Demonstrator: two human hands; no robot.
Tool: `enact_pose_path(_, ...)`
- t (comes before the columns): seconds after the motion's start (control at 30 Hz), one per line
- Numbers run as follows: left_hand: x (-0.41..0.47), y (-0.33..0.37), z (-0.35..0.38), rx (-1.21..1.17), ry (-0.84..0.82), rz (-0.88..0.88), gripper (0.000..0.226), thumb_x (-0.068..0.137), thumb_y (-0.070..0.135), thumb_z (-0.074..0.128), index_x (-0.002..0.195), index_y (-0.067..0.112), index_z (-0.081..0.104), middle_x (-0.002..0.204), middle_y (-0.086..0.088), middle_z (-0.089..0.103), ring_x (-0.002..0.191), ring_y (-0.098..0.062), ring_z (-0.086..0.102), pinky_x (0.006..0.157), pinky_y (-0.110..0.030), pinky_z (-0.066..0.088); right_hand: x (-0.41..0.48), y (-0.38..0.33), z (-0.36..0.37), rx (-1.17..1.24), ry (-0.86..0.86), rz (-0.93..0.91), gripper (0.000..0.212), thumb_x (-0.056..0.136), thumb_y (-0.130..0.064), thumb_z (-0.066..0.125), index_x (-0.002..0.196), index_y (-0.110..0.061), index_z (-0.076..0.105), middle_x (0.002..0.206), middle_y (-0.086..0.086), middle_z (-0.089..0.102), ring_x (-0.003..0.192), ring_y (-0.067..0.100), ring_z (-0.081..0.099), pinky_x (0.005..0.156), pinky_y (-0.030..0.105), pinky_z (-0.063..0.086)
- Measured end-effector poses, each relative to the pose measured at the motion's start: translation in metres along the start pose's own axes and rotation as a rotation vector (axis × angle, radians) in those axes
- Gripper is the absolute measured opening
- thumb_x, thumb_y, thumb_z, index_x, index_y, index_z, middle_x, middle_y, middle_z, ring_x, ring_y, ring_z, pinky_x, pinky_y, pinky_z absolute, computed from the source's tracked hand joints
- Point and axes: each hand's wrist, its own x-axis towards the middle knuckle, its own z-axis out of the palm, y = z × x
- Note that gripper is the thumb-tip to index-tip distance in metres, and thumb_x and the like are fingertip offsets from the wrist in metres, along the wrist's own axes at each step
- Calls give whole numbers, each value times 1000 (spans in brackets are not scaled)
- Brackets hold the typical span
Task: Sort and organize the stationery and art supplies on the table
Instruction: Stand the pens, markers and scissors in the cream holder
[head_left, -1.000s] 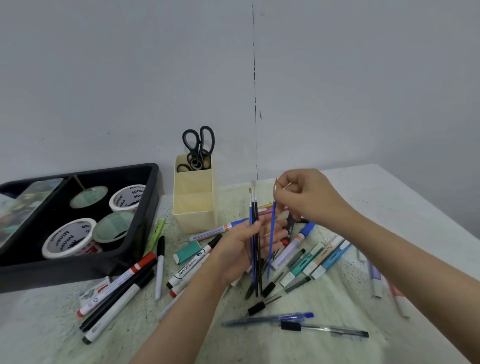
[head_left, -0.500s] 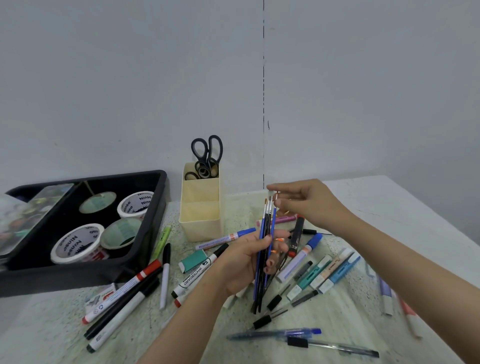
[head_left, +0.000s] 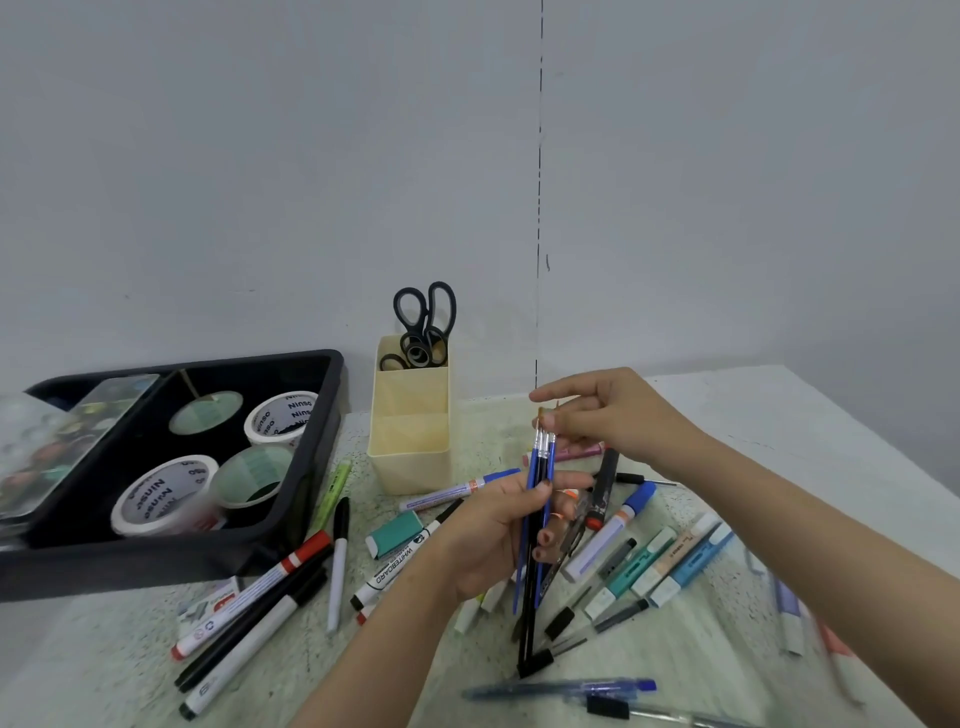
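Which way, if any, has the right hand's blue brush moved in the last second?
Yes. The blue brush moved left, slightly nearer the yellow box, into the bundle that the left hand grips.

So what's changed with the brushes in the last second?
The right hand carried its blue brush leftward into the brush bundle the left hand grips; it now hovers at the bristle tips, grip unclear. The yellow organizer, black tray and loose pens stayed put.

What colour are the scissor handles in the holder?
Black scissors, clearest in the head view.
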Motion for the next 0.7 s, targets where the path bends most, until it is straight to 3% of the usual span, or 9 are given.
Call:
enact_pose_path(0.17,-10,6,-9,27,55,30,30,88,13,43,111,1,58,69,0,57,49,-9,42,47,-20,35,12,-11,14,24,-36,48,8,82,-2,69,88,-7,71,72,6,72,59,10,67,59,21,56)
enact_pose_path(0.3,-22,17,-20,82,150,89,32,89,16,44,112,1,60,77,-3,66,59,-13,56,55,-23,47,23,-26,25,-20,-61,29,6,81,-2,69,85,-6,71,67,4,71,57,10,65,58,20,56)
enact_pose_path(0.4,-29,27,-33,87,400,225,28,94,16,42,111,4,61,82,-5,70,69,-15,64,67,-29,52,36,-44,27,-7,-32,-16,7,81,1,69,87,-2,70,63,2,70,53,9,64,58,19,56)
enact_pose_path(0.47,-32,32,-47,129,667,354,22,96,8,43,107,9,63,86,-4,70,74,-11,65,68,-24,53,48,-60,25,9,24,-60,7,81,2,68,87,-1,70,60,1,68,51,8,63,55,18,55)
enact_pose_path(0.53,-34,34,-62,297,887,457,23,96,4,46,106,16,62,100,-1,67,90,-8,62,76,-15,50,61,-77,21,22,99,-109,6,81,2,68,82,-4,69,59,1,67,50,8,63,54,17,54)
enact_pose_path(0.57,-36,35,-68,369,941,485,24,95,4,47,109,18,61,108,2,65,100,-8,60,83,-14,49,69,-86,20,30,136,-135,7,81,2,68,79,-5,69,58,1,67,50,9,63,54,18,54)
enact_pose_path(0.63,-37,37,-77,475,966,477,29,95,9,49,120,21,56,122,2,60,115,-14,55,97,-31,48,86,-100,18,51,204,-181,9,82,2,67,77,-6,68,59,0,66,51,9,63,55,18,55)
enact_pose_path(0.67,-36,39,-81,510,966,462,33,95,10,51,125,22,54,125,2,58,117,-14,54,99,-38,47,95,-106,18,62,239,-196,9,82,2,66,77,-6,68,60,0,66,50,9,63,56,19,55)
enact_pose_path(0.7,-37,42,-83,545,953,451,35,94,10,52,126,24,53,124,6,58,116,-7,54,98,-35,48,103,-111,18,72,276,-206,9,82,2,66,76,-6,67,63,2,66,50,9,63,57,19,55)
